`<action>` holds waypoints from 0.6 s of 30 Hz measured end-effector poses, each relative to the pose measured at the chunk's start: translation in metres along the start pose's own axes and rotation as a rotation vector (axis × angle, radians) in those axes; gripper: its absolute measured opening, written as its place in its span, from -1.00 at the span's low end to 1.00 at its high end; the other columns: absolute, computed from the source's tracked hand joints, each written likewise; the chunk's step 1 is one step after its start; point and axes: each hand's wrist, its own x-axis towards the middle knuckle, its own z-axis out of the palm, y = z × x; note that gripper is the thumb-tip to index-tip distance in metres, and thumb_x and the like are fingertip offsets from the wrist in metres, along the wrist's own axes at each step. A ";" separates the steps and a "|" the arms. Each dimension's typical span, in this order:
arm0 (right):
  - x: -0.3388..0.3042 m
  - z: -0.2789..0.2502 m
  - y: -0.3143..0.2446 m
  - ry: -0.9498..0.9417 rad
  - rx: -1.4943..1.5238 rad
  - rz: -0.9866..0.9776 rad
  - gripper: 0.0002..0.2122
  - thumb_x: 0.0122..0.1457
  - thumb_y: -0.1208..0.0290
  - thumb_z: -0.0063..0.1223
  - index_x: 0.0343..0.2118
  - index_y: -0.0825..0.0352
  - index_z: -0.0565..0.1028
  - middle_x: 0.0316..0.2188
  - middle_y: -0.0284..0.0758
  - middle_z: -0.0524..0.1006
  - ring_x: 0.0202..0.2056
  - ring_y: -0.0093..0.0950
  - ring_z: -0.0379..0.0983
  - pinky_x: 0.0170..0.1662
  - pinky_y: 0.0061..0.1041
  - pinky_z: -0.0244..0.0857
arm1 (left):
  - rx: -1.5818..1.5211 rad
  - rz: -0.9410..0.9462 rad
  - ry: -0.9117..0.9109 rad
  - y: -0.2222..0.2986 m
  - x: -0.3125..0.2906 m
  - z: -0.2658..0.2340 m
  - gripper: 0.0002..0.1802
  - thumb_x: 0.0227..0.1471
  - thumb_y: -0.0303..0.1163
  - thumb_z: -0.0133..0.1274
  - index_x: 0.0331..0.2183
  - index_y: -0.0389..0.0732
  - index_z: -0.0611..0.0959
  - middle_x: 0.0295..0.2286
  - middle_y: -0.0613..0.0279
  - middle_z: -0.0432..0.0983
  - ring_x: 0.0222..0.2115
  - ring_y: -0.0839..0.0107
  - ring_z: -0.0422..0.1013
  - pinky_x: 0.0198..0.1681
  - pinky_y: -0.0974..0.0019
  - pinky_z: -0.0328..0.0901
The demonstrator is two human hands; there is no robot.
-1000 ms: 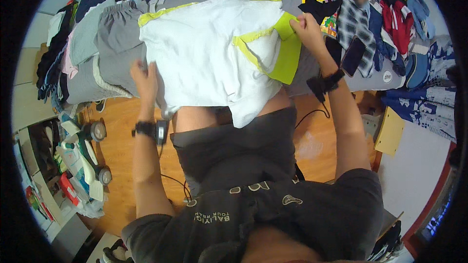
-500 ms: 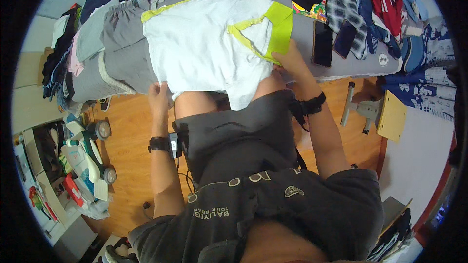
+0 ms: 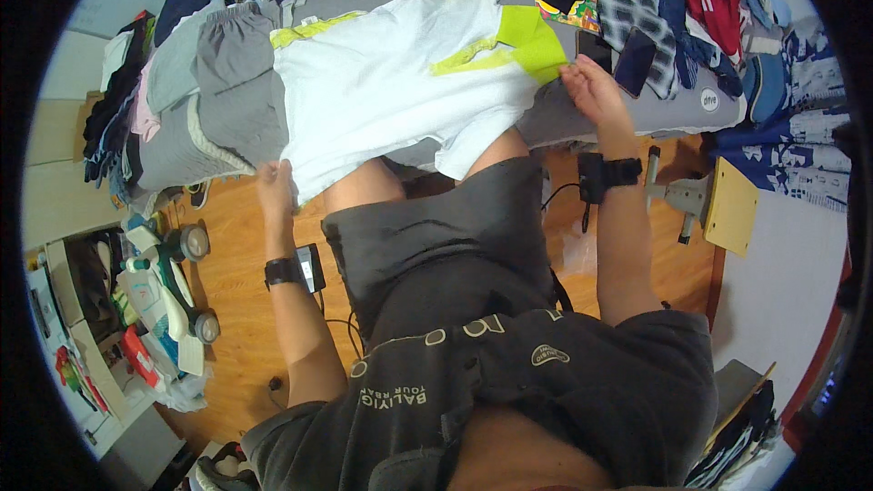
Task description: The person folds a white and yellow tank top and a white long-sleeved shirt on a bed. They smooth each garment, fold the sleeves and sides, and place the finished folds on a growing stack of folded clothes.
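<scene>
A white shirt with yellow-green trim lies spread over the edge of the bed and partly across my thighs. My left hand pinches its lower left corner, just off the bed's front edge. At the right, my right hand grips the tip of the yellow-green sleeve between thumb and fingers. The cloth stretches between both hands, and its near hem sags in a fold over my right thigh.
Grey shorts lie left of the shirt on the grey bed. Two phones, one a dark phone, and a plaid garment sit at the right. A yellow-topped stool stands right; a white and green wheeled toy lies left.
My right hand has moved right, drawing the sleeve outward and flattening it. My left hand has shifted slightly left and down with the hem corner, so the shirt is spread wider.
</scene>
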 end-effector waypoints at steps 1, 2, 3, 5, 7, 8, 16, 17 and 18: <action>-0.003 0.003 0.012 -0.018 -0.029 -0.025 -0.80 0.35 0.36 -0.09 -0.10 0.38 0.38 -0.41 -0.25 0.50 -0.37 -0.40 0.56 -0.31 -0.44 0.54 | 0.009 -0.029 -0.028 -0.003 -0.001 0.001 -0.78 0.23 -0.33 0.03 -0.33 -0.31 0.47 -0.62 0.37 0.33 -0.69 0.60 0.22 -0.70 0.40 0.06; -0.006 0.007 0.023 -0.036 -0.057 -0.050 -0.76 0.35 0.32 -0.08 -0.08 0.39 0.36 -0.39 -0.22 0.50 -0.36 -0.38 0.57 -0.29 -0.43 0.55 | 0.013 -0.033 -0.034 -0.005 -0.002 0.003 -0.79 0.23 -0.34 0.04 -0.34 -0.30 0.47 -0.62 0.38 0.33 -0.69 0.60 0.22 -0.70 0.40 0.06; -0.012 0.011 0.034 -0.023 -0.101 -0.030 -0.69 0.35 0.24 -0.09 -0.07 0.42 0.36 -0.40 -0.23 0.50 -0.36 -0.37 0.58 -0.29 -0.43 0.53 | 0.016 -0.037 -0.040 -0.008 -0.005 0.006 -0.79 0.22 -0.34 0.04 -0.35 -0.30 0.47 -0.62 0.38 0.33 -0.69 0.60 0.22 -0.69 0.39 0.06; -0.025 0.021 0.053 0.101 -0.262 -0.033 -0.65 0.34 0.17 -0.12 -0.09 0.42 0.38 -0.43 -0.24 0.50 -0.35 -0.36 0.58 -0.30 -0.42 0.54 | -0.028 -0.039 -0.008 -0.011 -0.011 0.012 -0.80 0.22 -0.34 0.05 -0.36 -0.27 0.48 -0.62 0.40 0.32 -0.66 0.60 0.22 -0.66 0.40 0.08; -0.044 0.029 0.067 0.159 -0.338 -0.052 -0.54 0.27 0.09 0.01 -0.04 0.46 0.37 -0.40 -0.22 0.53 -0.34 -0.40 0.57 -0.26 -0.50 0.50 | -0.075 -0.068 -0.035 -0.010 -0.021 0.016 -0.80 0.21 -0.33 0.05 -0.34 -0.27 0.49 -0.62 0.40 0.32 -0.65 0.59 0.23 -0.65 0.41 0.09; -0.051 0.034 0.076 0.193 -0.416 -0.111 -0.50 0.23 0.08 0.07 -0.01 0.48 0.36 -0.37 -0.19 0.55 -0.32 -0.41 0.57 -0.25 -0.51 0.48 | -0.104 -0.113 -0.054 -0.009 -0.027 0.016 -0.80 0.21 -0.33 0.06 -0.33 -0.27 0.50 -0.62 0.41 0.33 -0.65 0.59 0.23 -0.64 0.42 0.10; -0.075 0.040 0.111 0.353 -0.954 -0.262 -0.33 0.06 0.17 0.32 0.10 0.54 0.31 -0.29 -0.11 0.58 -0.22 -0.31 0.52 -0.12 -0.39 0.37 | -0.385 -0.011 -0.027 -0.002 -0.036 0.027 -0.85 0.29 -0.37 -0.02 -0.19 -0.25 0.53 -0.35 0.35 0.50 -0.36 0.58 0.40 -0.27 0.44 0.32; -0.074 0.039 0.112 0.282 -1.039 -0.327 -0.36 0.06 0.20 0.32 0.09 0.53 0.32 -0.27 -0.12 0.57 -0.22 -0.32 0.50 -0.13 -0.39 0.36 | -0.364 -0.022 -0.022 -0.002 -0.033 0.026 -0.82 0.29 -0.38 -0.02 -0.15 -0.27 0.53 -0.28 0.32 0.52 -0.30 0.58 0.40 -0.21 0.44 0.31; -0.072 0.041 0.114 0.211 -1.119 -0.350 -0.38 0.07 0.22 0.31 0.09 0.51 0.33 -0.25 -0.13 0.56 -0.21 -0.34 0.48 -0.13 -0.39 0.34 | -0.332 -0.094 0.041 -0.001 -0.032 0.023 -0.79 0.29 -0.39 -0.03 -0.11 -0.29 0.53 -0.22 0.30 0.53 -0.23 0.57 0.41 -0.14 0.45 0.31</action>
